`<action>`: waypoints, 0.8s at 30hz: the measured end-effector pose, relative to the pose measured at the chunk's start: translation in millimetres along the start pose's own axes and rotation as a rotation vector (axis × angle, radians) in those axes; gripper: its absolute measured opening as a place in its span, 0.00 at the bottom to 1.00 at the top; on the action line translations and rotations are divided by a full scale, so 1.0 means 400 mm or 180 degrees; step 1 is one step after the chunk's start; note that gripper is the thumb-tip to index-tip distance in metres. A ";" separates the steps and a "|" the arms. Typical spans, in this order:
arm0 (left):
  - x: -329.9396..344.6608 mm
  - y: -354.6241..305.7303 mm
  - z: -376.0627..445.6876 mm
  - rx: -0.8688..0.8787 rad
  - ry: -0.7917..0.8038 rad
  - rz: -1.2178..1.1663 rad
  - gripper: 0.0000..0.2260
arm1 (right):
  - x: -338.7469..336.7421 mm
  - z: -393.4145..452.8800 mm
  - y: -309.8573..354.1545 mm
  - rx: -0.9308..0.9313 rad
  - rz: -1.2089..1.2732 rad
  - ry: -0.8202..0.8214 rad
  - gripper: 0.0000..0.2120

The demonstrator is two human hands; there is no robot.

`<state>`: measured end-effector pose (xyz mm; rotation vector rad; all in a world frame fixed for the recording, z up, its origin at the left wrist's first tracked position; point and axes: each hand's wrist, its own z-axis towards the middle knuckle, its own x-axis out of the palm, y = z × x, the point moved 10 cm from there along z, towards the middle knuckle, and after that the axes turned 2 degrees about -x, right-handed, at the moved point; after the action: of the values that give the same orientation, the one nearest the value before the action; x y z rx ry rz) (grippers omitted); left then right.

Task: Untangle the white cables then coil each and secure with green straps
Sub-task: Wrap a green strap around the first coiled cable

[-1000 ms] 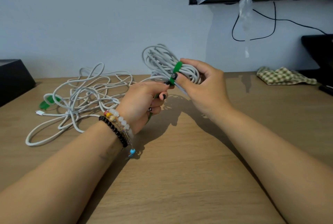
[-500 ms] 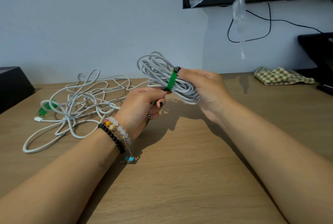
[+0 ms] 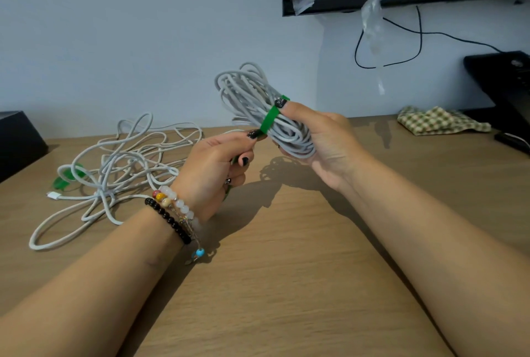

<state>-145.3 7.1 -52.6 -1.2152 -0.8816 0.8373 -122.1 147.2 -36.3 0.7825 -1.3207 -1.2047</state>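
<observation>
Coiled white braided cable (image 3: 258, 107) cradled in curled right hand (image 3: 327, 141), thumb pinning bright green fabric strap (image 3: 269, 120); tail pinched taut by left hand (image 3: 218, 161), presumably for cinching. Tangled second white cable (image 3: 114, 167) left of it.

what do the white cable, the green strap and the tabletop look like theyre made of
Coiled cable: looks like matte white rubbery or woven sheathing; it bends in soft loops without shine, and which of the two is unclear.
Strap: flat, dull green band, likely fabric hook-and-loop; it wraps snugly around the coil.
Tabletop: light wood grain, probably laminate or veneer; streaks run evenly under a low sheen.
</observation>
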 end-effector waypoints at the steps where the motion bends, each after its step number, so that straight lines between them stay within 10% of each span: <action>1: -0.002 0.002 0.000 -0.0012 -0.0005 -0.0031 0.07 | -0.001 0.001 0.003 -0.0015 0.0066 -0.0039 0.09; 24: -0.002 0.010 -0.002 -0.0064 -0.0006 -0.0071 0.09 | 0.005 -0.032 0.096 -0.1810 -0.2007 -0.0500 0.12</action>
<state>-145.0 6.6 -56.8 -1.2201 -0.9054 0.8134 -102.2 152.7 -1.5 0.7063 -0.7819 -2.0609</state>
